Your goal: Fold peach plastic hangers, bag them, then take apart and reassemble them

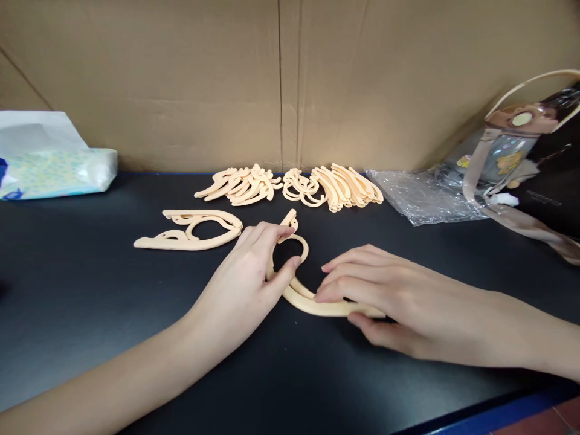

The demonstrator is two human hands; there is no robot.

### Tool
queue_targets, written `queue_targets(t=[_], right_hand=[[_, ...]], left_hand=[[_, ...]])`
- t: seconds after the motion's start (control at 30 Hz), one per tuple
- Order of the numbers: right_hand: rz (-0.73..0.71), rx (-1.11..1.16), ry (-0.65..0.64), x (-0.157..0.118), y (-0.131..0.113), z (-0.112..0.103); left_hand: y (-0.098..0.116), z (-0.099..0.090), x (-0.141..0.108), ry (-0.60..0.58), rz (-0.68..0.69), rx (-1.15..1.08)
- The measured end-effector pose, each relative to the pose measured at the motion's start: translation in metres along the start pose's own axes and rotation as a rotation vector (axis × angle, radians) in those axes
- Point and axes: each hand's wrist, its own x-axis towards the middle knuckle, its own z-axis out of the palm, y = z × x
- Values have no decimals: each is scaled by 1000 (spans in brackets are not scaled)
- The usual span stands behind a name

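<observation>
Near the middle of the black table (217, 374) lies a cream plastic folding hanger (317, 307) with a ring-shaped part at its upper end. My left hand (254, 266) grips its upper left portion, thumb and fingers on either side. My right hand (389, 299) has its fingers and thumb around the hanger's right arm, partly hiding it. To the left, a similar cream hanger (199, 243) lies flat with its two arms pointing left. Behind are a pile of curved cream pieces (247, 184), a few ring-shaped pieces (301, 188) and a row of long cream arms (347, 188).
A tissue pack (58, 172) lies at the back left. Clear plastic wrapping (421, 196) is at the back right, beside a transparent bottle (502, 151) with a strap and a dark bag (553, 187). A cardboard wall (194, 84) stands behind the table.
</observation>
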Motion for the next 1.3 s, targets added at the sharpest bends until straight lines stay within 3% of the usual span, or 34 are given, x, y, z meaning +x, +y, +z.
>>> queue_targets(t=[0.1,0.23,0.43,0.53,0.8,1.03,1.3], right_hand=[[-11,-86,68,1,14,0],[-2,-204,166,7,37,1],[258,-284,306,10,52,1],[281,-241,290,10,48,3],[127,-51,184,10,35,2],[99,124,115,10,29,7],[15,63,114,10,25,14]], left_hand=[[0,-3,0,-41,9,-79],[-4,-2,-1,-60,127,-198],[-7,2,1,-63,159,-109],[-6,1,1,-79,161,-84],[-8,5,-2,-79,192,3],[2,2,-6,-162,220,138],[5,-1,-6,-18,430,222]])
